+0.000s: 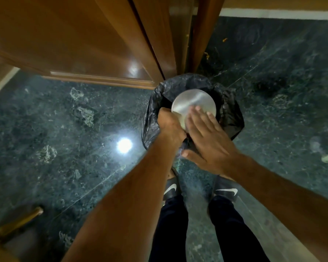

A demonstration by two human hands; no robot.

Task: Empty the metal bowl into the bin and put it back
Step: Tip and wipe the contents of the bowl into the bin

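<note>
The metal bowl (189, 103) is turned upside down over the bin (233, 118), its flat shiny base facing up at me. My left hand (169, 123) grips the bowl's near-left rim. My right hand (206, 137) lies flat with fingers spread, its fingertips resting on the bowl's base. The bin is lined with a black plastic bag and stands on the dark marble floor. The bowl's inside and the bin's contents are hidden under the bowl.
A wooden door (80, 40) and its frame (203, 35) rise just behind the bin. Dark green marble floor (64, 129) spreads on both sides. My feet in black slides (225, 190) stand just short of the bin. A wooden piece (17, 222) juts in at the lower left.
</note>
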